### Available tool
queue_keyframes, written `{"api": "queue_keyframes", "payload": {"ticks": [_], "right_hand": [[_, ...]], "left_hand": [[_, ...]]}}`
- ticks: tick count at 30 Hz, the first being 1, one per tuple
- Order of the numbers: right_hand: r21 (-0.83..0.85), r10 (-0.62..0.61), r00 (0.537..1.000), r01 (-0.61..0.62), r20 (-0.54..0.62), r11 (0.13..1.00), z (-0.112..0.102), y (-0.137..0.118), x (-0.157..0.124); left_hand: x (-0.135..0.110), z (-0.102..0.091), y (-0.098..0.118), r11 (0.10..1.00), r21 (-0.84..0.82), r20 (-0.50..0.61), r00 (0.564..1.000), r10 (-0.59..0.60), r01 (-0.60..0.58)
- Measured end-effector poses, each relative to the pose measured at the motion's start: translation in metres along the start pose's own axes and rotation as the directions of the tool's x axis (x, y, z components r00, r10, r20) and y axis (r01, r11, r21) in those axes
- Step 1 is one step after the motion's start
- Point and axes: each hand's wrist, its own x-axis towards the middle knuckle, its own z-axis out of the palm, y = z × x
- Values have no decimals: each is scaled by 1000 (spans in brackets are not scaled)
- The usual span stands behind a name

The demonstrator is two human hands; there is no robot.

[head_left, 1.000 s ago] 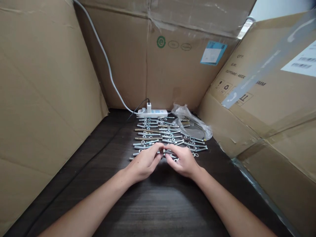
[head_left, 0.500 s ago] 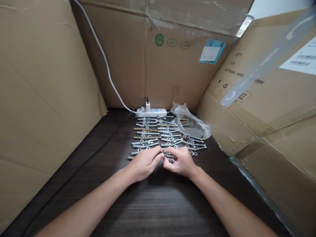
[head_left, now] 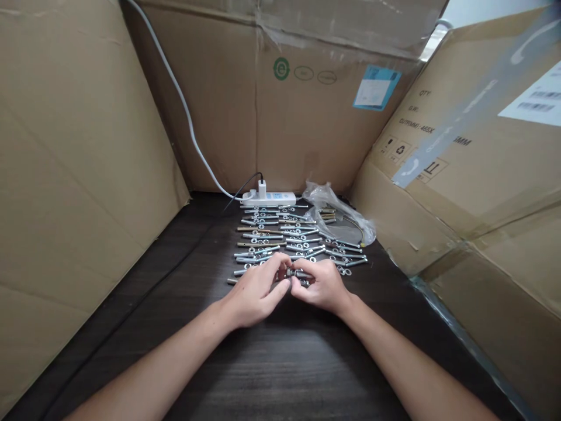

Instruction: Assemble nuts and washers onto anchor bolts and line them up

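My right hand (head_left: 323, 286) pinches a short metal bolt (head_left: 291, 273) between thumb and fingers. Its near end, which looks like a nut, points left, and the rest is partly hidden by the fingers. My left hand (head_left: 256, 292) is close by on the left, its thumb and fingers parted around that end. Whether a fingertip touches it I cannot tell. Behind both hands lie rows of long metal bolts (head_left: 263, 237) on the dark table, with loose washers (head_left: 312, 260) among them. Another metal rod end (head_left: 232, 282) shows beside my left hand.
A white power strip (head_left: 276, 199) with a plugged-in charger stands behind the rows. A crumpled clear plastic bag (head_left: 366, 231) lies at the back right. A black cable (head_left: 175, 266) crosses the table on the left. Cardboard walls (head_left: 210, 117) close in the back and both sides.
My left thumb and fingers have spread apart, uncovering the end of the bolt. My right hand keeps its pinch in nearly the same place.
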Motion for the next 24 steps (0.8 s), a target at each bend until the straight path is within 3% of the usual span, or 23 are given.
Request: {"api": "queue_keyframes", "payload": {"ticks": [14,16,18,20,22,24], "right_hand": [[14,22,1000,-22,17,1000,-3,-1,0],[11,27,998,-28,47,1000,-4,-3,1],[5,41,998,-41,57,999,-6,-3,1],[0,56,997,-57,45,998,-9,-2,2],[2,69,997,-69,29,998,-12,-2,2],[10,64,997,-65,42,998,-15,-3,3]], "left_hand": [[5,6,-6,995,-2,29,995,-100,101],[7,9,-7,992,-44,6,993,-115,115],[8,12,-5,968,-201,-38,986,-160,150],[10,15,0,841,-483,1,960,-278,244],[10,16,5,583,-724,160,912,-377,368],[9,17,9,343,-823,314,867,-387,452]]}}
